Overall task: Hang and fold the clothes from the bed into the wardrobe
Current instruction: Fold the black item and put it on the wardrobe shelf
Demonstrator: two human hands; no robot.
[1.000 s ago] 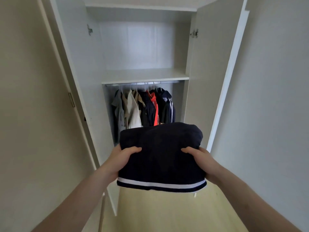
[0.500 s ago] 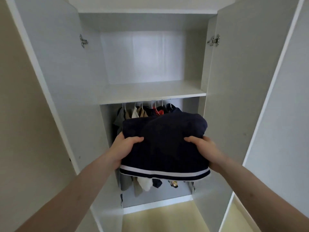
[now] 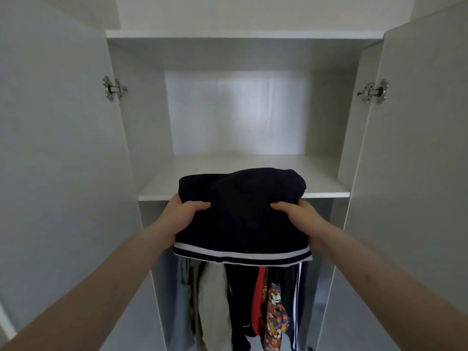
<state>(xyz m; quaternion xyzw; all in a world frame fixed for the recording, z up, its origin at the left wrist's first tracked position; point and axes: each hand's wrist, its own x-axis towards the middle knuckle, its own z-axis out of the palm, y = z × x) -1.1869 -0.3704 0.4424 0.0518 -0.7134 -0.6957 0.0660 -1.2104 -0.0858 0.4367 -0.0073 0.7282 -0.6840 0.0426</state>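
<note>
Head view: we see a folded navy-blue fabric garment with a white stripe along its near hem [image 3: 243,214], held flat and roughly level in front of the open white wardrobe [image 3: 63,148]. Its long axis runs from us toward the wardrobe; the striped hem faces us and the rounded folded end points into the cupboard, lying over the front edge of the white upper shelf [image 3: 162,183]. We cannot tell whether that far end rests on the shelf board or floats just above it.

Our left hand [image 3: 181,219] grips the garment's left side, thumb curled on top and the other fingers hidden beneath. Our right hand [image 3: 301,217] grips the right side the same way, thumb on the cloth, fingers tucked under.

Below the garment, a row of hanging clothes [image 3: 240,305] fills the lower compartment: a cream piece, dark pieces, a red one and a bright patterned one. The wardrobe doors stand open on both sides, with a silver metal hinge [image 3: 114,88] on the left and another silver metal hinge [image 3: 372,92] on the right.

Compared with half a second ago, the garment has risen from below the shelf to shelf level and its far end now overlaps the shelf edge. The wardrobe fills more of the view, so we have come nearer, and both hands keep the same hold.
</note>
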